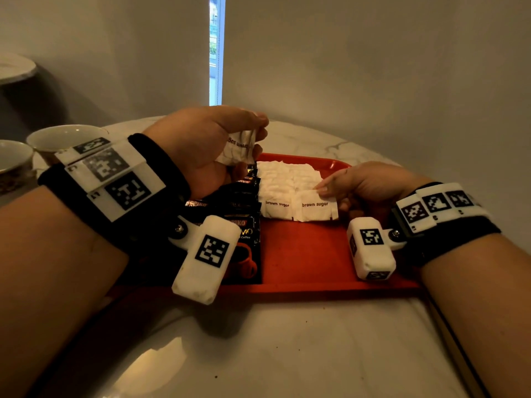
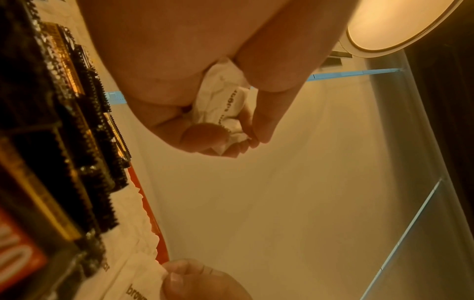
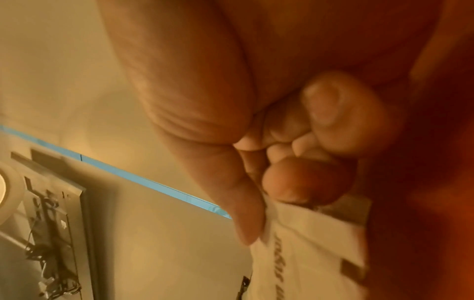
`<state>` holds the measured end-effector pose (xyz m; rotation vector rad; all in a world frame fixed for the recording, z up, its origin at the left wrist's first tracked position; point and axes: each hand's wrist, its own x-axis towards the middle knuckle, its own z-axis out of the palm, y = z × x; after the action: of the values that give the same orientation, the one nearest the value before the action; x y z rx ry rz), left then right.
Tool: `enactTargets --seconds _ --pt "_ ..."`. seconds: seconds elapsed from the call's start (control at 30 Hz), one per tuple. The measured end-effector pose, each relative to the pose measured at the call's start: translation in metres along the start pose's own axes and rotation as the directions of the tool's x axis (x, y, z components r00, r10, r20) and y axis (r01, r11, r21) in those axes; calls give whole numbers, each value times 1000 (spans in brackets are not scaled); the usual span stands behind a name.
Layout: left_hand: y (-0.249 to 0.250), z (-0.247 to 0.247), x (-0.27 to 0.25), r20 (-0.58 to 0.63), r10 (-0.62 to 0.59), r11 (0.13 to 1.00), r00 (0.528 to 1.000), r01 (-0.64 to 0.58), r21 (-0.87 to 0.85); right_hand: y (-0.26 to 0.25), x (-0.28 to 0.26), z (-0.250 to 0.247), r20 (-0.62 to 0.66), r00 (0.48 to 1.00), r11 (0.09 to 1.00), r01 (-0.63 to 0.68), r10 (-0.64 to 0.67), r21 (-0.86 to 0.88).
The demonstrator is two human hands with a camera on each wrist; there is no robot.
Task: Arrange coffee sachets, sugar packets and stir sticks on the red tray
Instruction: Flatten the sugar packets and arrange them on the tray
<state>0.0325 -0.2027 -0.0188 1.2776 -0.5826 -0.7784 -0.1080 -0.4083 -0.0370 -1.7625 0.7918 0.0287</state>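
Note:
A red tray (image 1: 304, 254) lies on the marble table. Black coffee sachets (image 1: 244, 214) overlap in a row along its left side, and white brown sugar packets (image 1: 287, 185) lie in rows in the middle. My left hand (image 1: 230, 145) hovers above the tray's far left and grips a small bunch of sugar packets (image 2: 223, 103) between thumb and curled fingers. My right hand (image 1: 330, 191) rests on the tray and pinches the corner of the nearest right sugar packet (image 1: 316, 208), seen up close as the packet (image 3: 307, 239) in the right wrist view. No stir sticks show.
Two cups (image 1: 57, 139) stand at the table's left edge, behind my left wrist. The near part of the tray (image 1: 301, 268) is bare red. The table (image 1: 287, 354) in front of the tray shows only marble. A wall stands close behind.

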Motion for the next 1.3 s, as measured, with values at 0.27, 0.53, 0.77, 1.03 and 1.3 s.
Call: enactTargets --seconds 0.27,0.53,0.77,1.03,1.3 --pt "0 1 -1 1 -10 1000 1000 10 -7 -1 1 0 -79 997 997 -25 19 -77" --pt "2 0 -1 29 -57 998 998 58 -22 3 9 -4 -148 989 991 -41 22 -126" --pt "2 0 0 53 -72 992 996 77 -102 4 13 -6 -168 985 992 -54 34 -116" --pt "1 -1 4 39 -80 986 996 85 -143 -3 11 -7 -271 954 992 110 -125 -70" --pt "-4 0 6 104 -31 999 994 33 -24 -28 -14 28 -108 903 872 429 -415 236"
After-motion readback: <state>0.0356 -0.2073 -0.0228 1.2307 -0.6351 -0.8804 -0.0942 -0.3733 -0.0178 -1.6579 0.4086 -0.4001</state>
